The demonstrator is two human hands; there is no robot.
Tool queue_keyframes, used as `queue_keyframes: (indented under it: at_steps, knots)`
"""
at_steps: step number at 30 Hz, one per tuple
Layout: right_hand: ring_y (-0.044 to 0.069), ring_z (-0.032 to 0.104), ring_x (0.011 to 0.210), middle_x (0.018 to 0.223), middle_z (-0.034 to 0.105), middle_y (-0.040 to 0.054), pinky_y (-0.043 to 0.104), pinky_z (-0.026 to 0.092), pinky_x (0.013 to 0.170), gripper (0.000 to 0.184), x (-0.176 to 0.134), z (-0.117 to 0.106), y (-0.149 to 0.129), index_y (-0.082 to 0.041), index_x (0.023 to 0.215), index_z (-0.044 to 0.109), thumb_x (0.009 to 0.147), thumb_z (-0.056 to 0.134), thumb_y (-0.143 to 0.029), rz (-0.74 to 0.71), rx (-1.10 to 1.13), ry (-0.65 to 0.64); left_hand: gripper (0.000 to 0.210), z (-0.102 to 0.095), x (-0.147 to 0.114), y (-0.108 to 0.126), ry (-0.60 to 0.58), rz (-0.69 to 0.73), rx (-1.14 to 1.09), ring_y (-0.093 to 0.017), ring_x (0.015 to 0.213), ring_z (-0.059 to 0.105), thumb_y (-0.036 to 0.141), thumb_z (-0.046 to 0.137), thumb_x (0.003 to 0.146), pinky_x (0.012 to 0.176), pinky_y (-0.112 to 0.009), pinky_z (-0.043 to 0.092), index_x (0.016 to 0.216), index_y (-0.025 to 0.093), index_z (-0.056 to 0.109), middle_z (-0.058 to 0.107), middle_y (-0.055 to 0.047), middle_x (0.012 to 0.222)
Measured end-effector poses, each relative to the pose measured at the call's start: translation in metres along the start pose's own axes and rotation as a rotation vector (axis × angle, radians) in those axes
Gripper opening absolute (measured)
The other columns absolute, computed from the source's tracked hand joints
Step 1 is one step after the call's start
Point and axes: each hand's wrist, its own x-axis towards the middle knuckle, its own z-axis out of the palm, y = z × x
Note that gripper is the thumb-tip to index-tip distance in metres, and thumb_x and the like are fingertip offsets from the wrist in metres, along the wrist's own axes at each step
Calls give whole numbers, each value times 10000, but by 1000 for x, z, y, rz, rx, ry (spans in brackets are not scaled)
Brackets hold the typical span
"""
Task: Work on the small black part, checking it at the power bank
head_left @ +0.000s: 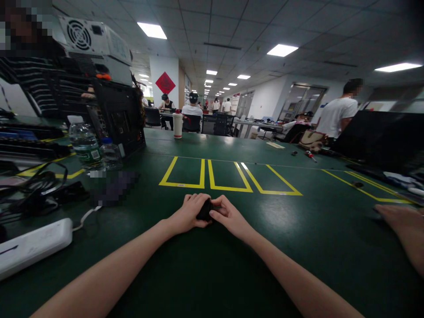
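Note:
A small dark, rounded object (204, 210) is held between both of my hands, just above or on the green tabletop; its kind is hard to make out, since fingers cover much of it. My left hand (189, 213) wraps over its left side, with the thumb low along the near edge. From the right, my right hand (228, 214) grips it with bent fingers on top and the thumb pressed against its side. Beyond the hands, yellow tape outlines (231, 190) mark the table.
At left stand a water bottle (84, 143), a smaller bottle (111, 153), an open computer case (121, 115), tangled black cables (49, 187) and a white power strip (36, 245). A paper cup (178, 125) stands farther back. Another person's hand (402, 225) rests at far right, near a dark monitor (380, 137).

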Motion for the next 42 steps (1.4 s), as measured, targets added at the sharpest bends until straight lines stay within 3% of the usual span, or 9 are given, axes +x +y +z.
queue_keyframes:
  at_steps: [8, 15, 20, 25, 35, 42]
  knots:
    - [184, 542, 956, 1017, 512, 49, 377, 451, 843, 268, 1, 2, -2, -200, 1038, 441, 800, 523, -292, 72, -103, 80, 516, -6, 0, 6, -21, -13, -25, -239, 999, 473, 301, 621, 726, 880, -387, 310, 1165, 215, 363, 493, -70, 1137]
    - [173, 543, 981, 1038, 504, 19, 363, 459, 854, 262, -2, 1, -3, -212, 954, 444, 744, 601, -222, 21, -7, -11, 506, -8, -2, 7, -28, -20, -36, -245, 997, 475, 270, 624, 718, 880, -397, 306, 1154, 219, 372, 495, -70, 1128]
    - [163, 535, 981, 990, 519, 16, 352, 453, 857, 173, 0, 2, -2, -209, 924, 447, 792, 543, -266, 7, -32, 30, 525, -5, -1, 4, -12, -9, -31, -239, 1000, 475, 283, 630, 716, 882, -391, 307, 1163, 217, 363, 490, -66, 1143]
    - [173, 528, 988, 989, 520, 37, 372, 432, 881, 253, 3, 3, 4, -201, 1015, 431, 792, 538, -252, 29, -58, 78, 525, -2, 0, 2, 1, -9, 0, -236, 973, 483, 291, 650, 696, 867, -387, 315, 1141, 205, 383, 509, -63, 1104]
    - [174, 534, 1007, 1042, 505, 19, 375, 428, 895, 267, -2, 0, -4, -216, 966, 452, 745, 602, -227, 7, -28, -20, 532, -3, 0, 3, -5, -8, 1, -242, 991, 474, 236, 646, 688, 870, -382, 306, 1142, 211, 370, 499, -69, 1122]
    - [172, 540, 971, 992, 527, 19, 363, 446, 858, 187, 0, 2, -3, -213, 939, 464, 790, 542, -293, 16, -78, 49, 512, -9, -2, 8, -21, -9, -25, -245, 995, 478, 283, 624, 722, 877, -391, 303, 1161, 224, 368, 498, -70, 1136]
